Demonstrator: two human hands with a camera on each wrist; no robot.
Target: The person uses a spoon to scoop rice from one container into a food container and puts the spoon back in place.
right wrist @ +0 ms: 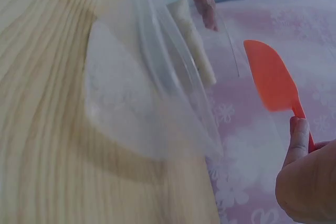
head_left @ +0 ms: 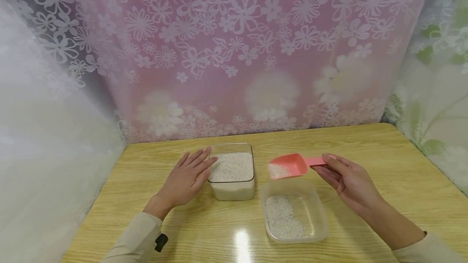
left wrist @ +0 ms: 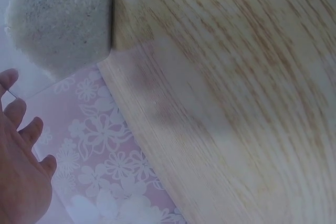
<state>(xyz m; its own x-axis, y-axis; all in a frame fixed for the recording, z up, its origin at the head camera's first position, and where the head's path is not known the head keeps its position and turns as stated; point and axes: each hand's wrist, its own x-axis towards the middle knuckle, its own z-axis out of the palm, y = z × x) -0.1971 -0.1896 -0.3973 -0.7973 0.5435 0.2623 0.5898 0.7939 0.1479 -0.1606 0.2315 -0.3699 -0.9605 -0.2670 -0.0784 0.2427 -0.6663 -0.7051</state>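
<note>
The right hand (head_left: 352,182) clamps its fingers on a coral-pink plastic scoop (head_left: 299,164), extending left of them; below-left stands a translucent square plastic tub (head_left: 310,211). The left hand (head_left: 187,180), fingers apart, reaches a clear square plastic container (head_left: 234,192), contact hard to make out.

Plastic scoop (head_left: 300,164), smooth plastic tub (head_left: 310,211), glossy wood-grain table (head_left: 204,230), cloth-like curtain (head_left: 234,56)
</note>
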